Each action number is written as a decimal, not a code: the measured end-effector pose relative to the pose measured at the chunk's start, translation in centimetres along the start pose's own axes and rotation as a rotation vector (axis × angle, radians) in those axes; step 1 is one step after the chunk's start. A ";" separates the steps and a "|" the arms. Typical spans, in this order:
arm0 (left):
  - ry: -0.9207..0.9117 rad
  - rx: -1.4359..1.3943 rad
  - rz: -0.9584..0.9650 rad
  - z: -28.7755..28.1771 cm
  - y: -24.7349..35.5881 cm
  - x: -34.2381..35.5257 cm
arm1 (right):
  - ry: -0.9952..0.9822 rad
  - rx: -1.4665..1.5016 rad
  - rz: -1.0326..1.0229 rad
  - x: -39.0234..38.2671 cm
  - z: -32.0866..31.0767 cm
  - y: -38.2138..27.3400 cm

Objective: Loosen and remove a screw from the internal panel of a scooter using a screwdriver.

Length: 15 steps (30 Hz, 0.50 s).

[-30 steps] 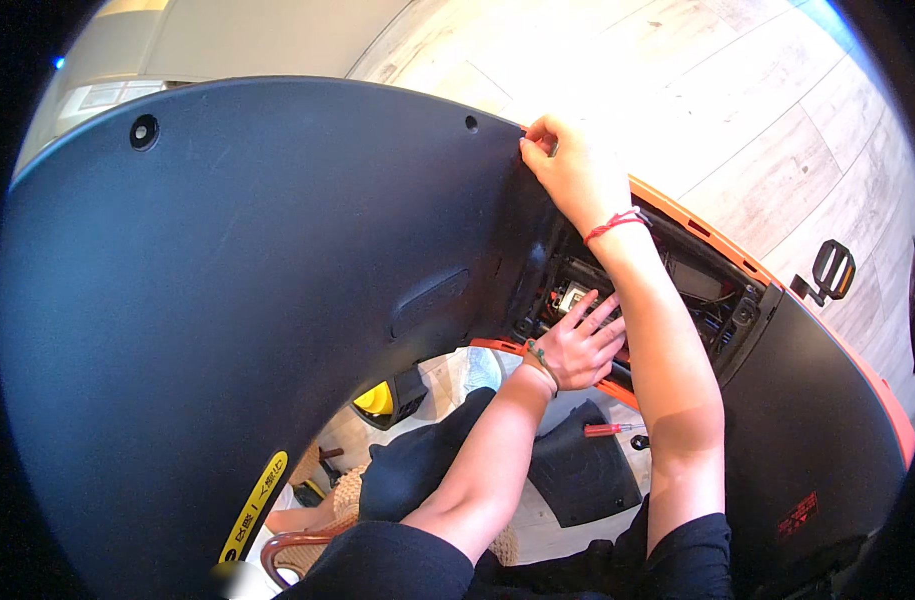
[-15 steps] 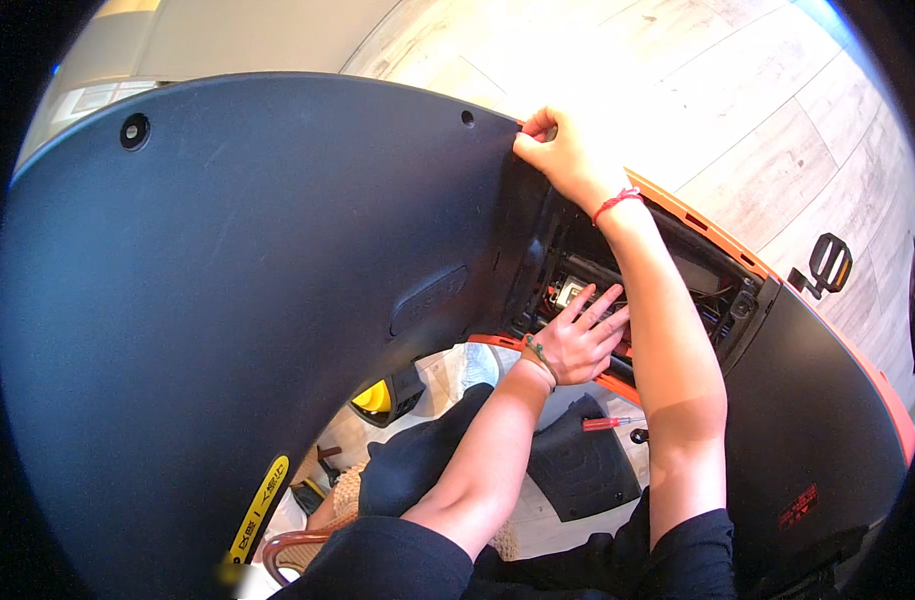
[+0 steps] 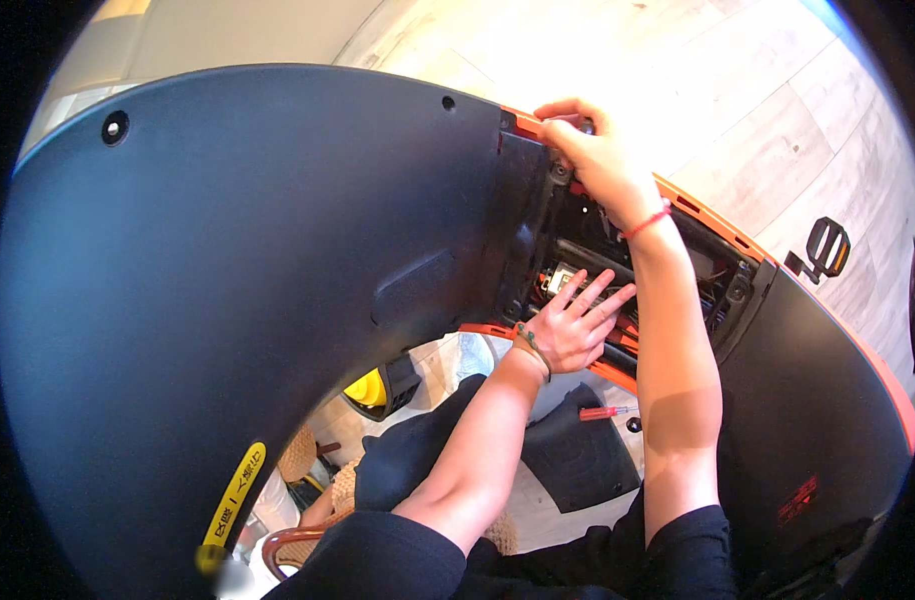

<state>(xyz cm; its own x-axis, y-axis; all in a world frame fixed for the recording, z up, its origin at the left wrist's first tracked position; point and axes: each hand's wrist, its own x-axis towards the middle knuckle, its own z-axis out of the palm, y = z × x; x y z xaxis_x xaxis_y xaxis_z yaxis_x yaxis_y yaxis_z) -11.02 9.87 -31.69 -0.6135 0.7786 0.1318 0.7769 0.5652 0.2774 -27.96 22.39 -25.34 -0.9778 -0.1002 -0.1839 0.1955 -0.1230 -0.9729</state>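
Observation:
A large curved black body [image 3: 227,260] with orange edging has an opening in its middle. Inside it sit frame bars, wiring and a small silvery box-shaped part [image 3: 561,282]. My left hand [image 3: 569,330] lies over the near side of the opening, fingers spread, beside the silvery part; no held thing shows. At the far side, my right hand [image 3: 607,155] has its thumb and fingers curled about the orange edge strip [image 3: 521,121], just right of the black body's corner. My right forearm crosses above the opening and hides part of its inside.
Below the opening, a red-handled screwdriver [image 3: 605,412] lies by a dark flat cover [image 3: 582,465] on the floor. A black pedal [image 3: 830,248] juts out at the far right. A black container [image 3: 399,388] with something yellow stands under the curve, near a wooden chair arm [image 3: 287,540].
My right hand has shifted right along the far edge, off the black body's corner and onto the orange strip. My left hand stays over the opening. The whole view has shifted slightly.

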 end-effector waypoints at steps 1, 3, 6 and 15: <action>-0.009 0.013 0.003 0.0 0.0 -0.1 | 0.015 0.035 0.036 -1.6 -0.2 -1.7; -0.010 0.024 0.005 -0.1 0.1 0.1 | 0.074 0.160 0.021 -3.9 -0.9 -3.0; -0.031 0.047 0.033 0.9 0.1 0.5 | 0.137 0.168 -0.023 -7.0 -2.3 -3.8; 0.004 -0.198 -0.121 1.7 -1.9 -0.8 | 0.244 0.046 0.030 -18.3 1.2 -1.5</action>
<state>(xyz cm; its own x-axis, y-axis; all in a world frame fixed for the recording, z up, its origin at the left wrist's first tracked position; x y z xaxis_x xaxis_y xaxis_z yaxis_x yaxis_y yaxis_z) -11.72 8.65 -33.97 -0.7011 0.7073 0.0903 0.6552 0.5892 0.4728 -10.29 23.19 -20.37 -0.9595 0.1365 -0.2465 0.2226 -0.1692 -0.9601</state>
